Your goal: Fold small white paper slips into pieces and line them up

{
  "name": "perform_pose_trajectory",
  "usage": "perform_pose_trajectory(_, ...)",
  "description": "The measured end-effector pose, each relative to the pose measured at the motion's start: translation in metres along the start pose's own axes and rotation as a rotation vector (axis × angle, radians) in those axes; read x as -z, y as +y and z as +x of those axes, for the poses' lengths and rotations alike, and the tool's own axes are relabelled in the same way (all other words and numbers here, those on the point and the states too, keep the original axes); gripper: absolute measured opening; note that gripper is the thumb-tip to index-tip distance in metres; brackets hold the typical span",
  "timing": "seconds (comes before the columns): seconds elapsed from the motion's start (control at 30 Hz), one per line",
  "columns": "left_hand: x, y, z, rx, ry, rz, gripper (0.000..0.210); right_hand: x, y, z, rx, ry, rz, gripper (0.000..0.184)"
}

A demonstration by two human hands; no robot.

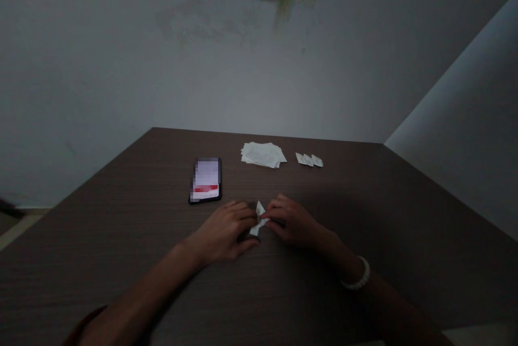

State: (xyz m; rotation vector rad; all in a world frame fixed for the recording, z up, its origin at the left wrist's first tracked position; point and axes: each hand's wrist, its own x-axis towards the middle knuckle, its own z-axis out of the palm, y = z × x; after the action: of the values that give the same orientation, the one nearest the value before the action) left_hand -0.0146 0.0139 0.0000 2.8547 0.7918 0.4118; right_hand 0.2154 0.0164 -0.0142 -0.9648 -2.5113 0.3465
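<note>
Between the left and right edges of the table [133,200], well short of its far edge, the slip [259,208] looks mid-fold. The right hand [291,220] pinches it; the left hand [226,230] touches it, grip unclear. Creasing would call for steady fingertips.

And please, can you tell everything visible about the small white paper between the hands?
The small white paper looks creased or folded, its far end pointed. It is low over or on the brown table; which, I cannot tell. The left hand and right hand touch it from either side, partly hiding it.
</note>
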Motion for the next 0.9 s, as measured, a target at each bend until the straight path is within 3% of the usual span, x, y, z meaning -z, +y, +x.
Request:
perform_pose_trajectory(0.17,-0.001,-0.002,0.0,0.012,0.006,-0.055,0.021,-0.001,-0.001,-0.001,0.031,0.083,0.043,0.022)
perform_pose_trajectory(0.37,-0.001,-0.004,0.0,0.027,0.031,-0.046,0.021,0.002,-0.001,-0.001,0.026,0.029,0.001,0.031)
perform_pose_trajectory(0.9,-0.009,-0.011,0.002,0.101,0.085,-0.105,0.018,0.003,0.002,-0.003,0.026,-0.003,-0.068,0.023)
